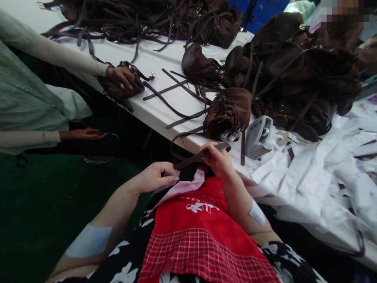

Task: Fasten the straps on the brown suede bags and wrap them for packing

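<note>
A dark brown strap (193, 159) runs between my two hands, just off the table's front edge. My left hand (157, 176) is closed, pinching the strap near one end, where a small pale brownish piece shows by the fingers. Farther along, my right hand (216, 157) grips the same strap, and its end curls out past the fingers. Beyond my right hand sits a brown fringed bag (228, 112) with white paper showing at its opening. Several loose straps (184, 92) lie crossed on the table behind it.
The white table (165, 112) carries heaps of brown bags (297, 67). A grey tape dispenser (259, 137) stands right of the fringed bag, beside piled white paper strips (332, 157). At left, a co-worker's hand (120, 76) rests on another bag (118, 88).
</note>
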A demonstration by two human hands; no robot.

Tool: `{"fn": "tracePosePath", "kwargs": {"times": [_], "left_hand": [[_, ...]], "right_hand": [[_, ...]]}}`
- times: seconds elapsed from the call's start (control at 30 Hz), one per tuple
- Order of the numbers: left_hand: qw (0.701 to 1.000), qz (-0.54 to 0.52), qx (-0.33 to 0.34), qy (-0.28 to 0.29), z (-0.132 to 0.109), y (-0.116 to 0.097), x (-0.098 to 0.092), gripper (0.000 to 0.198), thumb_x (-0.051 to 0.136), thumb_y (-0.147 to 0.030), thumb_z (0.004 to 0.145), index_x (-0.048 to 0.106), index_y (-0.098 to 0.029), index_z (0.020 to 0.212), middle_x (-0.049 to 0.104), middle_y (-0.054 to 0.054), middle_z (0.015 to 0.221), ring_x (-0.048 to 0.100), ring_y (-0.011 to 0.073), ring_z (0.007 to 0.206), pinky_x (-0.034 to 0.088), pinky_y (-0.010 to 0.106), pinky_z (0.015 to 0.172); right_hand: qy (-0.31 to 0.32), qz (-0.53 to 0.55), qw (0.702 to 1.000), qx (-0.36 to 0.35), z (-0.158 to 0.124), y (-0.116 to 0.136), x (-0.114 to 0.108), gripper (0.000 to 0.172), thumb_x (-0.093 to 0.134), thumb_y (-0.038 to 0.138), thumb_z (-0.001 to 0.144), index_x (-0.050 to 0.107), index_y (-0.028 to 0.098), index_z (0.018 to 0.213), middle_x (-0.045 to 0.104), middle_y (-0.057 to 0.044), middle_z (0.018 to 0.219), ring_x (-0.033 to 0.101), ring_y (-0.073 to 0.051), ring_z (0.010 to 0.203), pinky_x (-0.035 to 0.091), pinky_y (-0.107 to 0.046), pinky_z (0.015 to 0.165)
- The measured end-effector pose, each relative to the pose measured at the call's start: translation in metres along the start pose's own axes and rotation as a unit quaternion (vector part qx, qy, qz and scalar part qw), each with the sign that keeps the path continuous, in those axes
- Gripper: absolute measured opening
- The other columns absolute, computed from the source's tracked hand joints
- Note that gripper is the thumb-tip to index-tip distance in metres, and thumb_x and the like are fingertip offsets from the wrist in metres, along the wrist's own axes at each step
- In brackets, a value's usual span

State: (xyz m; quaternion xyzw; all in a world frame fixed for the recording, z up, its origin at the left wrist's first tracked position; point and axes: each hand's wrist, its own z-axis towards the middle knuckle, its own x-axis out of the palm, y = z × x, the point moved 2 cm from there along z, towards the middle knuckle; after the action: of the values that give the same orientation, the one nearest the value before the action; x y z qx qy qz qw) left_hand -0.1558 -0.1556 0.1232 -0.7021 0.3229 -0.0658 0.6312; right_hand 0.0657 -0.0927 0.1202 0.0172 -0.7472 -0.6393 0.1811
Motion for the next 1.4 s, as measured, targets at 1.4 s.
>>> {"fn": "tracePosePath", "kwargs": {"times": [1.4], "left_hand": [[0.992, 0.123, -0.014, -0.009, -0.005, -0.004, 0.002, 0.033, 0.072, -0.041, 0.077, 0.062, -0.015, 0.06, 0.057, -0.001, 0.067, 0.051, 0.0116, 0.063, 0.037, 0.022, 0.058]], "right_hand": [[0.165, -0.179, 0.968, -0.058, -0.032, 0.011, 0.02, 0.032, 0.053, 0.044, 0.096, 0.072, 0.019, 0.103, 0.065, -0.002, 0.074, 0.058, -0.011, 0.063, 0.048, -0.021, 0.055]]}}
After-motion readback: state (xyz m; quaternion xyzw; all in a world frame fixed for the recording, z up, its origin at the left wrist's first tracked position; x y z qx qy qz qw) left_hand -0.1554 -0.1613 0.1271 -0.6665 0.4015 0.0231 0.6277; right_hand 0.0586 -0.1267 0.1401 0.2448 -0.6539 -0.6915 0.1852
